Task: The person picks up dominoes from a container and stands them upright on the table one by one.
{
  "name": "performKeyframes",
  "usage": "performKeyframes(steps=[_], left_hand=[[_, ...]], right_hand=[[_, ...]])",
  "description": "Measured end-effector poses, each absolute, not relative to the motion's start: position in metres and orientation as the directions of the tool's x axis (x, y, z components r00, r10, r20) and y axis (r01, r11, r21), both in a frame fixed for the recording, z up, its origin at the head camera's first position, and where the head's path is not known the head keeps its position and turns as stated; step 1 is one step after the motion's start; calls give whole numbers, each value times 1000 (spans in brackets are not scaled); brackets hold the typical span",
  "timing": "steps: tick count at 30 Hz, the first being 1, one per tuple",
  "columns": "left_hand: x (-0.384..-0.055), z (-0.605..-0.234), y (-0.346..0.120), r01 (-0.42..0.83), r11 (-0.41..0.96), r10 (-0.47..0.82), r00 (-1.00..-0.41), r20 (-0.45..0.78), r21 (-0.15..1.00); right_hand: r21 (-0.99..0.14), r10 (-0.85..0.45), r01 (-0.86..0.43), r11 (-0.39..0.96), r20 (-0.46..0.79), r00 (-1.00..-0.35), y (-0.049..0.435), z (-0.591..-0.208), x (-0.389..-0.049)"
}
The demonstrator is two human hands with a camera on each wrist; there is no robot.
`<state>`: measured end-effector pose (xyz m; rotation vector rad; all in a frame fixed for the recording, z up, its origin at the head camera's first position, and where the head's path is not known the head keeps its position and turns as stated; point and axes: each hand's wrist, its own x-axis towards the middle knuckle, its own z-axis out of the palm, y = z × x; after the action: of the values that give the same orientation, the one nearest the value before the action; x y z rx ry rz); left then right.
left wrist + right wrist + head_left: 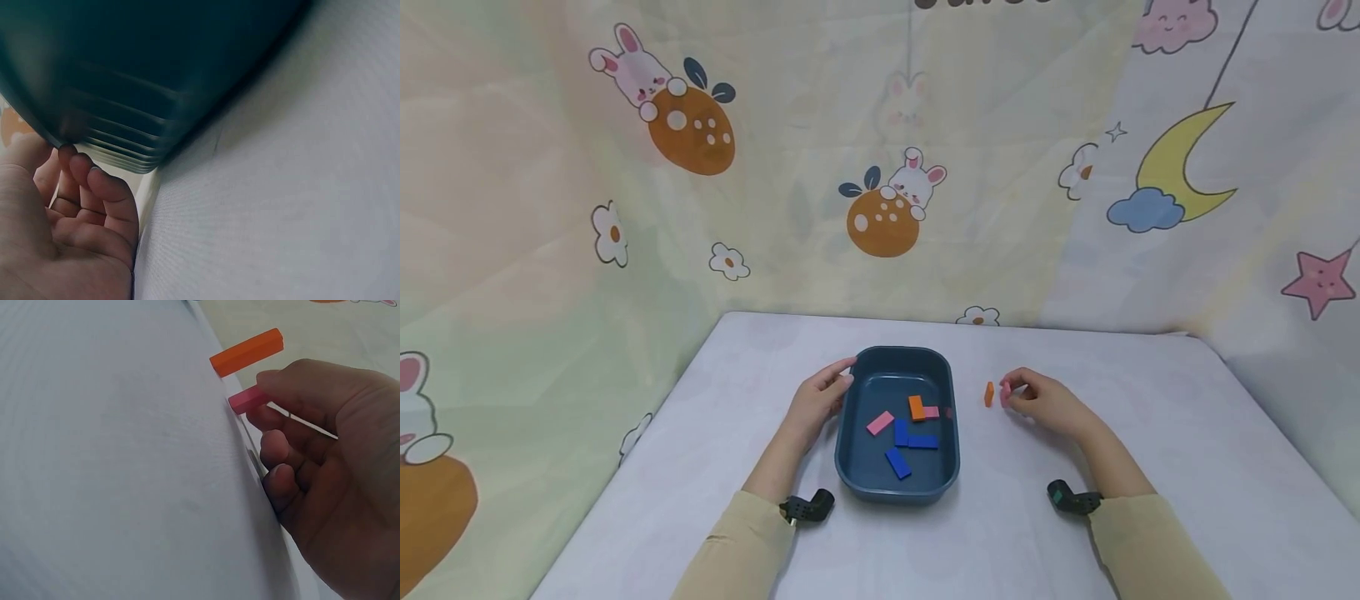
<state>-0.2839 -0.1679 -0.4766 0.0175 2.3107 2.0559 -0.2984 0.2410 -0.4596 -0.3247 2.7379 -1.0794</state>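
Observation:
A dark blue rectangular tub [897,492] stands on the white table, with several blue, pink and orange domino blocks lying flat inside. At its left edge my left hand [811,406] holds the rim, its curled fingers against the outer side in the left wrist view. To the right of the tub, my right hand [1051,406] pinches a pink domino block [245,400] between thumb and fingertips. That block is upright, low over or on the table. Just left of it an orange domino block [988,394] stands on end, a small gap apart.
The white table [1000,533] ends at a cloth backdrop [790,208] printed with rabbits, flowers and a moon. A black band with a camera [811,506] sits on my left wrist, and another [1072,500] on my right.

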Motion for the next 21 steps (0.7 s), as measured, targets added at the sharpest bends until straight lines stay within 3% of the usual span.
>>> performKeyframes(steps=[5,11,21], left_hand=[[-284,-475,-169,-26,115,51,-998,-32,993],[-283,-474,-169,-39,109,55,-997,-45,993],[-283,-475,-170,-23,107,58,-998,-29,994]], right_hand=[[-688,-271,-131,713,-98,-958,240,-447,-297],[-691,-321,-219,689,-19,-947,229,-416,-294],[-668,-465,-357,653,18,-885,166,-367,-299]])
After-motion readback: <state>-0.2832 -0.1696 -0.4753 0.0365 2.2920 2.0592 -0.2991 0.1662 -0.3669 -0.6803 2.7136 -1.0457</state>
